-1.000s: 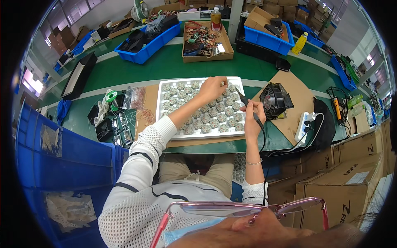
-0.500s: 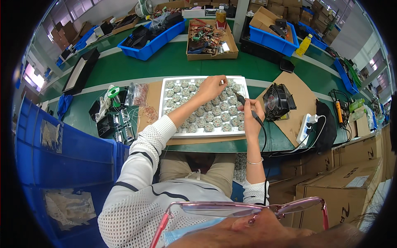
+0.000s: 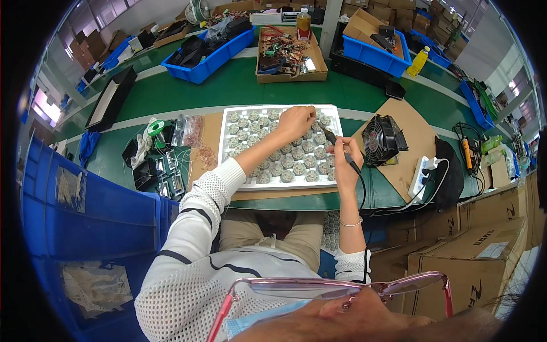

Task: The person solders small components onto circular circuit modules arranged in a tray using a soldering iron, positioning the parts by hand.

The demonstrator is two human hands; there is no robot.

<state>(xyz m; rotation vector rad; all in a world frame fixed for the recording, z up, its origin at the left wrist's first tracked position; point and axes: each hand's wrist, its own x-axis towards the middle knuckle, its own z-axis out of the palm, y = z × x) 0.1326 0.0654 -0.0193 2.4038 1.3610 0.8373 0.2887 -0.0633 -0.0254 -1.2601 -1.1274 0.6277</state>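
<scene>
Right hand (image 3: 348, 157) holds soldering iron (image 3: 330, 136) near left hand (image 3: 295, 122); left fingers' grip unclear. Tugged cord (image 3: 363, 187) could cause burn.

At the near side of the workbench (image 3: 205, 97), a tray (image 3: 307, 185) of round parts (image 3: 287, 176) on cardboard (image 3: 208, 125). Over its far right portion, the left hand (image 3: 297, 121); at its right edge, a corded tool (image 3: 329, 135) in the right hand (image 3: 346, 161). Leftward, a bag (image 3: 192, 131), then a spool (image 3: 155, 127). Rightward, a fan (image 3: 383, 140) on a cardboard sheet (image 3: 401, 179), a power strip (image 3: 419, 179) further right. Behind, across the workbench, a carton (image 3: 293, 78) between two bins (image 3: 225, 61).
</scene>
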